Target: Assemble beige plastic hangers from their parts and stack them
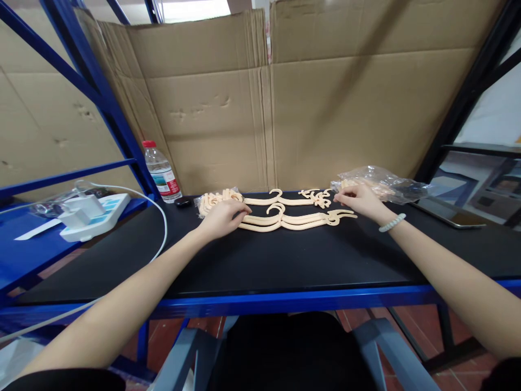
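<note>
Taking the front hangers (280, 221) as the middle of the dial, with twelve o'clock pointing away from the person, two cream hangers lie close together on the black worktop (277, 266). The rear hanger (278, 200) lies at twelve. At nine o'clock, the left hand (225, 218) is at their end, fingers bent and thumb near them; whether it grips anything cannot be told. Just beyond it, at ten, sits a bundle of cream pieces (212, 202) in clear wrap, with the red-capped bottle (163, 175) farther out. Towards two o'clock, the right hand (359, 200) has its fingertips drawn together, beside a heap of small cream pieces (321, 200); whether something is pinched there cannot be made out. A clear bag (407, 188) lies just past this hand, also at two, and a flat dark device (448, 215) rests at three.
</note>
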Motion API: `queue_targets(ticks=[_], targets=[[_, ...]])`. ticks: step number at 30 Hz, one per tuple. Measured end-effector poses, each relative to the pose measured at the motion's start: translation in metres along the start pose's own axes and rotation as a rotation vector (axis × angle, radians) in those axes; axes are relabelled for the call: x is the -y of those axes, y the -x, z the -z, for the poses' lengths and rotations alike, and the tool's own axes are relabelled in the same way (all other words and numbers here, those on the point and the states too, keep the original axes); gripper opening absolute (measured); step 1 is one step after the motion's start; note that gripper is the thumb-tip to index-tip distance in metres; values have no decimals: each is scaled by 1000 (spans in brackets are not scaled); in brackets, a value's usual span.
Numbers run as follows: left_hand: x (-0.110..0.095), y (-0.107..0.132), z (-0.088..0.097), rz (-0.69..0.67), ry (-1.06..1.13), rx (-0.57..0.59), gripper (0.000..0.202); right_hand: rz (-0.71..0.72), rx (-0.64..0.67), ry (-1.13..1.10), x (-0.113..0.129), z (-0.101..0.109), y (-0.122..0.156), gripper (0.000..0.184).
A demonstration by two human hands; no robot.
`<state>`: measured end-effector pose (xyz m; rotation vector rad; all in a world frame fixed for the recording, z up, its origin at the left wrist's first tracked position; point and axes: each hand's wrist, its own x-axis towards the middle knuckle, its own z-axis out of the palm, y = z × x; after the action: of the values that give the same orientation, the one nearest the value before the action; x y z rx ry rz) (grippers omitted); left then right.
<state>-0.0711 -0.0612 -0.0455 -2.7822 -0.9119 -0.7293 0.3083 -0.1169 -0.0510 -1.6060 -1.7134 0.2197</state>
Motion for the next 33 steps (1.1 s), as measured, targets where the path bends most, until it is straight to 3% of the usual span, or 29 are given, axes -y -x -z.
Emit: queue_targets(ticks=[16, 25, 33], targets=[[9, -3, 0, 54, -83, 31, 25, 45, 13, 57, -17, 1, -17, 27], [33, -50, -11, 10, -312, 230, 23, -213, 228, 311, -4, -16, -62, 13], [41, -72, -35, -31, -217, 272, 18, -304, 285, 343, -8, -31, -78, 19]])
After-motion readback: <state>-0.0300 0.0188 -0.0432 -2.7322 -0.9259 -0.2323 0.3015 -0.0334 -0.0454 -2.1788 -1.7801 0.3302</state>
